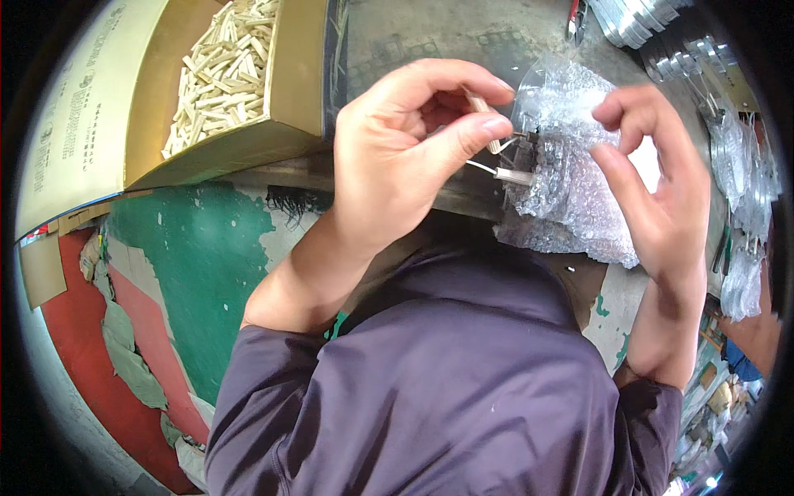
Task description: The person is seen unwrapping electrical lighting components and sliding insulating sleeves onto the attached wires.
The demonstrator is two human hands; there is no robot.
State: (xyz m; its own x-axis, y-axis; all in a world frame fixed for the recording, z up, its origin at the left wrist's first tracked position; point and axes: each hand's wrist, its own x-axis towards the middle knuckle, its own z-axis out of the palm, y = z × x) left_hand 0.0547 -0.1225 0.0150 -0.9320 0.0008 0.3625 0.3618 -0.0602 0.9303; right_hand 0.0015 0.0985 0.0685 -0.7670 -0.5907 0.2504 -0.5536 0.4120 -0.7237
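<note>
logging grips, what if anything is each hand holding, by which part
Left hand: a small cream stick, pinched near its middle between thumb and fingers. Right hand: nothing visible between its parted fingertips.

Glare sparkles on the bubble wrap (571, 202) to my right, my right hand (666, 202) looks slightly blurred, and edges bow toward a dark, round rim.

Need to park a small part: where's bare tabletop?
Likeliest patch: the stained grey tabletop beyond the left hand, with the box of beige pieces to its left, the bubble wrap and red-handled tool to its right. Crowded: far right, with clear plastic-wrapped bundles, and around the right hand, over the bubble wrap's edge.
</note>
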